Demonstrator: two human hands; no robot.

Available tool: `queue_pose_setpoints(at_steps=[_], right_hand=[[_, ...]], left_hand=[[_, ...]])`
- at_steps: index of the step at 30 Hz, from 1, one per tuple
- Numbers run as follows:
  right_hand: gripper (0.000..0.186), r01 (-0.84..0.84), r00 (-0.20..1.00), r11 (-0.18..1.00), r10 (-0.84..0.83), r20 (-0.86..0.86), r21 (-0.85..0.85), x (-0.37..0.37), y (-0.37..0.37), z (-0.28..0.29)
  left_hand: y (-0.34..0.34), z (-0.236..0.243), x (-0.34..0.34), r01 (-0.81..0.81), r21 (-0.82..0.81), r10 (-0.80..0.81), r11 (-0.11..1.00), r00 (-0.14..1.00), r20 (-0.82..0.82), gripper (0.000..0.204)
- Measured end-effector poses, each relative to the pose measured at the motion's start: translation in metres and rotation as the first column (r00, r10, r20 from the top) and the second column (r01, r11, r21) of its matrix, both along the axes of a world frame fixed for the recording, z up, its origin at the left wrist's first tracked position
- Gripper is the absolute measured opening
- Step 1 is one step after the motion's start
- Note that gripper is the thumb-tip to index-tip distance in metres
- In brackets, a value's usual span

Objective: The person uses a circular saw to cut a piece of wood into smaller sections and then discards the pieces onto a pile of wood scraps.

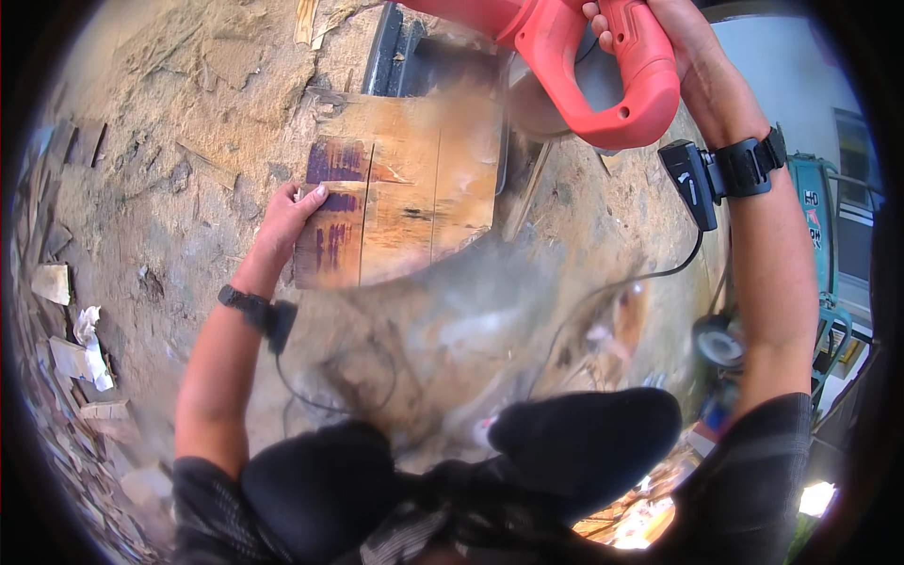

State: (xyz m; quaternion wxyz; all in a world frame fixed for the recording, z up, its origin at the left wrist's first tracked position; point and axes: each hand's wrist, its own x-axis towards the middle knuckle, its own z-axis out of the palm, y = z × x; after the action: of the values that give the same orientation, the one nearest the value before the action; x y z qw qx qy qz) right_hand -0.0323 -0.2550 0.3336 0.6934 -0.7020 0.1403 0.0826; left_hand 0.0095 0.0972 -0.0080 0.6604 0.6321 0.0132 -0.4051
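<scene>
The wooden board (pixel 405 179) has the thumb of the left hand (pixel 285 218) on its left edge; whether the hidden fingers grip it, I cannot tell. Upper right, the right hand (pixel 687 36) curls its fingers around the red power tool (pixel 650 85).

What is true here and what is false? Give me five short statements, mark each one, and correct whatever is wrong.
1. The right hand holds the handle of a red tool. True.
2. The right wrist is bare. False: a black strap goes around it.
3. The left hand touches wood that has dark purple stains. True.
4. Nothing teal is in view. False: teal equipment stands at the picture's right.
5. A dark cable runs from the black device at the right wrist. True.
</scene>
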Motion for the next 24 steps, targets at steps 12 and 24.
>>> queue_pose_setpoints(at_steps=[12, 24], right_hand=[[0.040, 0.000, 0.999, 1.000, 0.000, -0.041, 0.003, 0.009, 0.011, 0.032], [0.041, 0.056, 0.989, 0.998, -0.052, -0.136, 0.027, 0.020, -0.006, 0.031]], left_hand=[[-0.014, 0.012, -0.007, 0.019, 0.259, -0.089, 0.966, 0.961, 0.261, 0.044], [-0.098, 0.007, -0.031, 0.049, 0.242, -0.116, 0.969, 0.955, 0.273, 0.044]])
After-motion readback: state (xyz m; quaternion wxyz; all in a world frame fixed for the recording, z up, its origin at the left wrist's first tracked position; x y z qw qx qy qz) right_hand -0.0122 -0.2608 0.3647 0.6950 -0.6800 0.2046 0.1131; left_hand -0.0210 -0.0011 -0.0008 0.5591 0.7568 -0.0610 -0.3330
